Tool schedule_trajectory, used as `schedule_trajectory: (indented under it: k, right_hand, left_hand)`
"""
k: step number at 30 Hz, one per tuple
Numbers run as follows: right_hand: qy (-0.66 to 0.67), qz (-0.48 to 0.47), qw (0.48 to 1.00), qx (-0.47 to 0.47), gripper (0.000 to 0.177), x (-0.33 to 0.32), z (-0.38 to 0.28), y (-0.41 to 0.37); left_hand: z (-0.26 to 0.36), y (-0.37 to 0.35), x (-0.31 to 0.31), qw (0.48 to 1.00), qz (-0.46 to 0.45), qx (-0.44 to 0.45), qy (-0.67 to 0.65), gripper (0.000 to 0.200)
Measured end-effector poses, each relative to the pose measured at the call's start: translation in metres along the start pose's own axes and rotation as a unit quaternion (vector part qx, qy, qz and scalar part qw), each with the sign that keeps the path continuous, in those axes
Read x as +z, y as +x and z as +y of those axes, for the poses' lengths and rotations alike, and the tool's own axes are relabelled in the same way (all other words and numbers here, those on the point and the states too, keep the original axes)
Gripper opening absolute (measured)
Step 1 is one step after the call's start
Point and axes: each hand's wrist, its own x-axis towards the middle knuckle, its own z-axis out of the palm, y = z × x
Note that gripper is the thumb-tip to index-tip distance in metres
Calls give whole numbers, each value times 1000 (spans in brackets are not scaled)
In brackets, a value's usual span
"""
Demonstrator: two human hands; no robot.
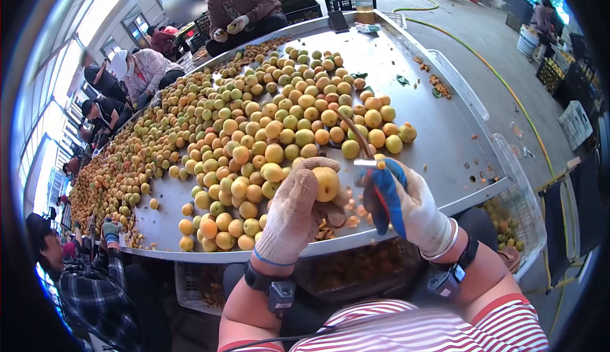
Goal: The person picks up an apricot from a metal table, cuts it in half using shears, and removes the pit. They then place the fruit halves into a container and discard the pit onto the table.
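In my left hand (293, 203), gloved in stained white knit, I hold a yellow-orange persimmon (326, 184), the thumb and fingers closed around it. My right hand (414, 207) wears a pale glove with blue and red on the fingers, which are curled around a tool with a long curved brown blade (356, 131) and a pale metal band. The blade points up and away, over the heap of persimmons (273, 154) on the metal table (438, 142). Both hands are above the near table edge, the persimmon close to the left of the tool. The tool's handle is hidden by my fingers.
Orange scraps (352, 221) lie below my hands. A crate of fruit (508, 222) stands low at right, another crate (197, 285) under the table. Co-workers sit along the left and far sides; one person in plaid (95, 295) is close at left. A jar (363, 6) stands at the far corner.
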Motion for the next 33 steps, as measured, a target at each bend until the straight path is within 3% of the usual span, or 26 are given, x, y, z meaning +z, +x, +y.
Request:
schedule_trajectory:
  k: [3,6,9,12,14,16,21,33]
  right_hand:
    - [-90,-35,995,-20,25,3,4,-5]
    - [-96,-69,991,-59,21,7,8,-8]
    - [-168,-84,981,-56,20,8,5,-9]
    - [-177,-85,978,-70,22,5,5,-9]
    - [-155,-71,983,-65,24,4,4,-8]
    - [-170,-70,981,-65,24,0,3,-8]
    - [-152,-87,983,-49,23,-2,-3,-14]
    - [-274,-59,953,-118,13,0,13,-13]
  left_hand:
    - [1,-4,1,999,12,-35,-23,63]
    - [4,-6,5,997,13,-69,-27,64]
    - [-3,-7,3,997,22,-74,-3,80]
    - [2,-11,9,990,3,-97,-101,72]
    - [17,-16,16,995,-28,-94,11,45]
    - [19,-16,16,994,-25,-109,8,44]
    - [7,-17,11,997,-42,-20,57,59]
    - [2,-24,24,987,-18,73,145,57]
